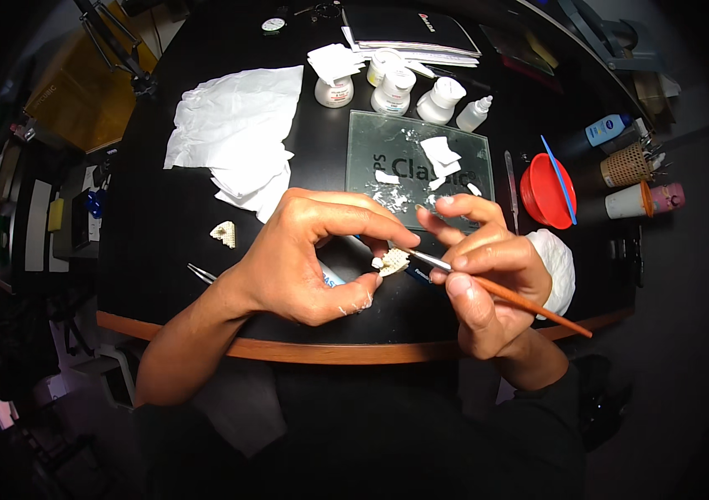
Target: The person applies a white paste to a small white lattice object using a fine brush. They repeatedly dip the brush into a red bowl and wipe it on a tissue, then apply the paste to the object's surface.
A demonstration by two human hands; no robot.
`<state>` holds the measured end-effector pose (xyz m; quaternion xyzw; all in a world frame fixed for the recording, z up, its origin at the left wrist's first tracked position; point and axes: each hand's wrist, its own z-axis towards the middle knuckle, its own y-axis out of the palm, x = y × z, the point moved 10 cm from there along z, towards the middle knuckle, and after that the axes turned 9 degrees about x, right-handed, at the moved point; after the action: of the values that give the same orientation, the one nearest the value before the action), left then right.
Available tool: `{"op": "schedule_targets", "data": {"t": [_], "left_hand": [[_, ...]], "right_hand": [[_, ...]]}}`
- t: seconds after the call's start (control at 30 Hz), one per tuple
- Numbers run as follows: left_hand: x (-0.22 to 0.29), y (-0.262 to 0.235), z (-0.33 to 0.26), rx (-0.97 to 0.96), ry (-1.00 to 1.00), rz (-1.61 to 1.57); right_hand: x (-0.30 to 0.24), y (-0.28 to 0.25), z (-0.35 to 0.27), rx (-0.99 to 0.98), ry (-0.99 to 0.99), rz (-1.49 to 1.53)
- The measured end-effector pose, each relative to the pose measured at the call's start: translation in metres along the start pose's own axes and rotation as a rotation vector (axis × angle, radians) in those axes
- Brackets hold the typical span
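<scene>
Between the thumb and fingertips of my left hand [300, 254] is a small cream-coloured piece pitted with tiny holes [394, 262], with a white lump at its left side. My right hand [488, 271] pinches a thin paintbrush [531, 304] with an orange-brown wooden handle and a metal ferrule. The brush tip is at the upper edge of the piece; whether it touches is too small to tell. A similar pitted cream piece [223, 234] lies on the table left of my left hand. Beyond my hands is a glass slab [360, 171] with white smears and scraps on it.
Several white bottles [394, 92] stand behind the slab. White tissues [238, 117] lie at the left, and metal tweezer tips [201, 273] show beside my left forearm. A red bowl [538, 200] with a blue stick [558, 175] across it is at the right, near a crumpled white wad [556, 271].
</scene>
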<state>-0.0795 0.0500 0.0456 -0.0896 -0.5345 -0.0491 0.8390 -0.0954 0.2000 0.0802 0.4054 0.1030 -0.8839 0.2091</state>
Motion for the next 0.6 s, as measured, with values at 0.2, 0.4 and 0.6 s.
{"op": "schedule_targets", "data": {"t": [0.2,0.4,0.6], "left_hand": [[0.0001,-0.0026,0.0006,0.007,0.018,-0.031],[-0.0034,-0.0026,-0.0005,0.023,0.001,-0.055],[-0.0069,0.0000,0.0002,0.005,0.004,-0.041]], "right_hand": [[-0.0003,0.0056,-0.0069,0.014,-0.006,0.027],[0.0054,0.0035,-0.0117,0.036,-0.031,0.032],[0.0058,0.0023,-0.0119,0.039,-0.003,-0.001]]}}
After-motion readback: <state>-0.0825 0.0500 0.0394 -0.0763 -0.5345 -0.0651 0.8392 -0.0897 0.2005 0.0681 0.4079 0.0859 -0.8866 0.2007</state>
